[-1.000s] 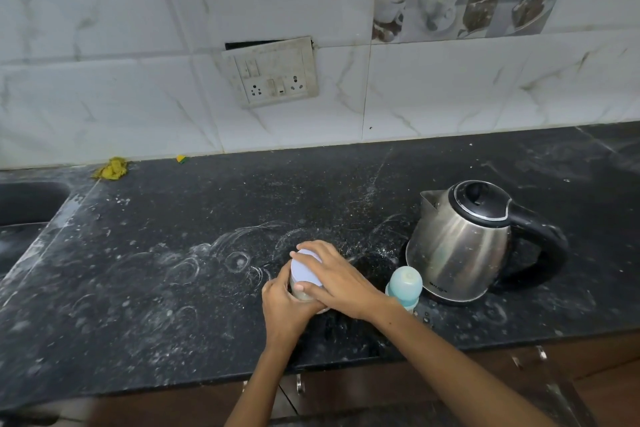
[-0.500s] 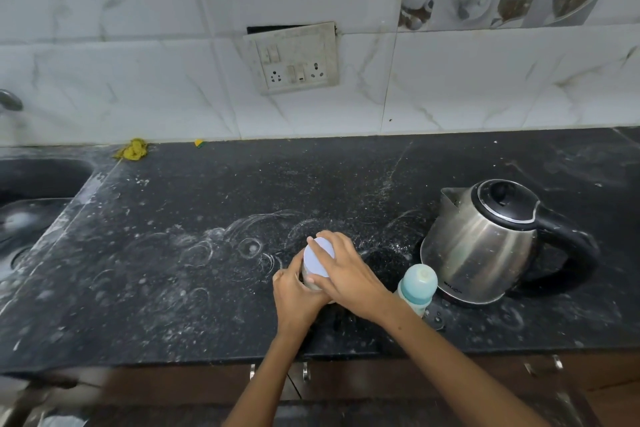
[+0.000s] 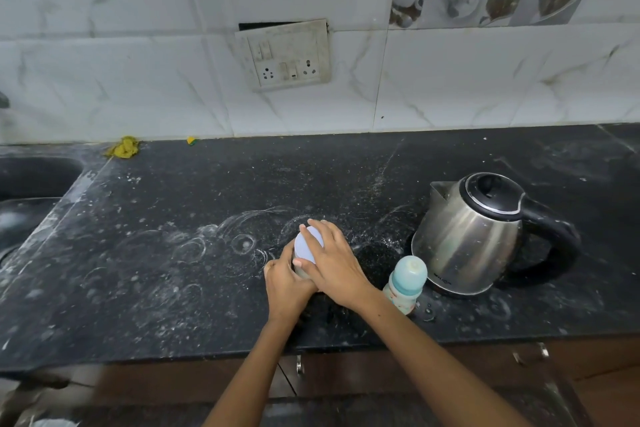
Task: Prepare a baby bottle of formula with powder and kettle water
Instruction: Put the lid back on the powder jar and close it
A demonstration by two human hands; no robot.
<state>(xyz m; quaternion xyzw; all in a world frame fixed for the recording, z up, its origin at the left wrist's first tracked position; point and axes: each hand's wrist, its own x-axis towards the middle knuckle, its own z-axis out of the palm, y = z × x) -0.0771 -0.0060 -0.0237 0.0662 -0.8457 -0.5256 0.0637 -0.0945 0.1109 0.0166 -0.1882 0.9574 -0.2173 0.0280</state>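
Note:
A small jar with a pale lavender lid (image 3: 306, 246) stands on the black counter (image 3: 173, 236) near its front edge. My left hand (image 3: 285, 282) wraps the jar's body from the near side. My right hand (image 3: 334, 263) lies over the lid, fingers curled round its rim. Most of the jar's body is hidden by both hands. A baby bottle (image 3: 406, 282) with a light blue cap stands just right of my right wrist, apart from it. A steel kettle (image 3: 474, 236) with a black lid and handle sits on the counter right of the bottle.
White powder smears and ring marks cover the counter. A dark sink (image 3: 31, 184) lies at the far left. A yellow scrap (image 3: 124, 148) sits by the back wall. A socket plate (image 3: 284, 54) hangs on the tiled wall. Cabinet fronts (image 3: 381, 371) run below the counter edge.
Both hands stay clamped on the jar and lid; the right hand's fingers have shifted slightly round the lid. The camera has turned a little left, showing more of the sink.

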